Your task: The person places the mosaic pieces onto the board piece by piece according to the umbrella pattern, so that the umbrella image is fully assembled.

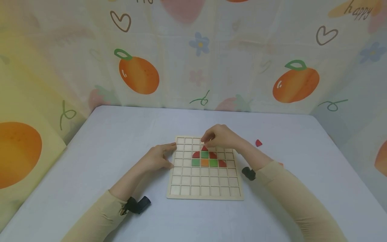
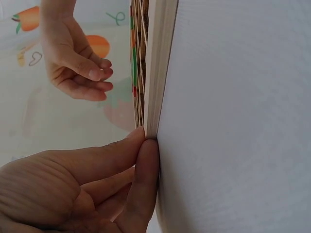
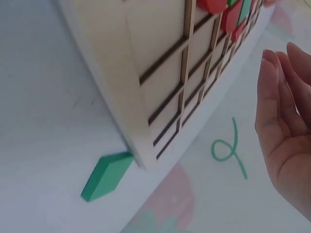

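A pale wooden grid board (image 1: 205, 191) lies on the table, with red, green and orange pieces in its upper-middle cells. At its left edge, my left hand (image 1: 155, 157) touches the rim with thumb and fingers spread; the left wrist view shows the fingertips (image 2: 148, 150) against the board's side. My right hand (image 1: 222, 136) hovers over the upper part of the board, just above a red piece (image 1: 204, 148). Nothing shows between its thumb and fingers in the right wrist view. Below that red piece are a green square (image 1: 204, 154) and an orange square (image 1: 204, 162).
A loose red piece (image 1: 258, 143) lies right of the board. An orange piece (image 1: 281, 164) is partly hidden by the right sleeve. In the right wrist view a green piece (image 3: 107, 177) lies beside the board's corner. A printed cloth (image 1: 193, 67) hangs behind the table.
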`<action>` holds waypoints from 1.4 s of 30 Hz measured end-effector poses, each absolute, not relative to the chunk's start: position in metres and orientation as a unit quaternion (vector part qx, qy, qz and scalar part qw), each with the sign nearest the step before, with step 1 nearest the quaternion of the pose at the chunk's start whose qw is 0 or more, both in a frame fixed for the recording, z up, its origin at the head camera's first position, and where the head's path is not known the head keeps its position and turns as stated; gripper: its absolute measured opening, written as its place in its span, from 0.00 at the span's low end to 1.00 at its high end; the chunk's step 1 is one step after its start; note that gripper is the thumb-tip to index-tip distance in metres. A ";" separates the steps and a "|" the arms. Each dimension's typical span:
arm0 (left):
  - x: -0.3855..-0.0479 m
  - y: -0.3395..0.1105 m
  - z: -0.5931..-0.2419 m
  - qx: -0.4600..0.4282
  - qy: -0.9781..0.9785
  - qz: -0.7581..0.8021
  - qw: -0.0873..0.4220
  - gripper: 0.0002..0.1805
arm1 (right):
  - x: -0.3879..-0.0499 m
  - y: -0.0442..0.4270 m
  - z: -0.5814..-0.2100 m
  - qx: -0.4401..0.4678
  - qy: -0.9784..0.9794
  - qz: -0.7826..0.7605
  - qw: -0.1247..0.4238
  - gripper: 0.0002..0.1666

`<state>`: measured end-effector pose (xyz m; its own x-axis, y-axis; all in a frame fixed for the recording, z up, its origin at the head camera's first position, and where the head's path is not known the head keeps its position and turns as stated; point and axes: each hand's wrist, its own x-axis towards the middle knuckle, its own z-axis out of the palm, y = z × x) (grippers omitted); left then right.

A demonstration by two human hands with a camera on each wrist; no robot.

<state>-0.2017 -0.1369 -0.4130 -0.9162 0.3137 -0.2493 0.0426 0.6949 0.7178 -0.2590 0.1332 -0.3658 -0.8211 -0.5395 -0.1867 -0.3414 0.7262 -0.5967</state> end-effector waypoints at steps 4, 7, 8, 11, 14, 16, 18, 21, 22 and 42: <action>-0.202 -0.137 -0.413 0.099 0.902 0.378 0.181 0.44 | -0.264 0.146 -0.363 -0.228 0.914 -0.288 0.172 0.14; -0.201 -0.137 -0.413 0.098 0.902 0.379 0.183 0.44 | -0.269 0.157 -0.359 -0.219 0.915 -0.293 0.167 0.15; -0.201 -0.137 -0.412 0.101 0.901 0.379 0.183 0.44 | -0.270 0.161 -0.357 -0.213 0.917 -0.294 0.167 0.16; -0.201 -0.137 -0.412 0.104 0.901 0.381 0.181 0.44 | -0.275 0.174 -0.352 -0.194 0.919 -0.297 0.174 0.18; -0.201 -0.137 -0.413 0.110 0.899 0.384 0.179 0.44 | -0.281 0.189 -0.349 -0.172 0.922 -0.293 0.186 0.21; -0.201 -0.137 -0.414 0.109 0.898 0.387 0.179 0.43 | -0.285 0.200 -0.348 -0.165 0.924 -0.285 0.194 0.22; -0.201 -0.137 -0.415 0.111 0.897 0.388 0.180 0.43 | -0.289 0.212 -0.349 -0.161 0.925 -0.281 0.199 0.23; -0.201 -0.137 -0.415 0.110 0.896 0.390 0.180 0.43 | -0.293 0.228 -0.350 -0.152 0.926 -0.279 0.204 0.24; -0.201 -0.137 -0.415 0.109 0.896 0.390 0.180 0.43 | -0.294 0.233 -0.351 -0.147 0.926 -0.280 0.205 0.24; -0.202 -0.139 -0.415 0.110 0.899 0.384 0.180 0.44 | -0.299 0.292 -0.361 -0.087 0.932 -0.246 0.251 0.21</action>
<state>-0.2017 -0.1388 -0.4151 -0.9107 0.3365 -0.2396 0.0598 0.6814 0.7295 -0.2989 0.2924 -0.3607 -0.8585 -0.2856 -0.4259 -0.0388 0.8643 -0.5015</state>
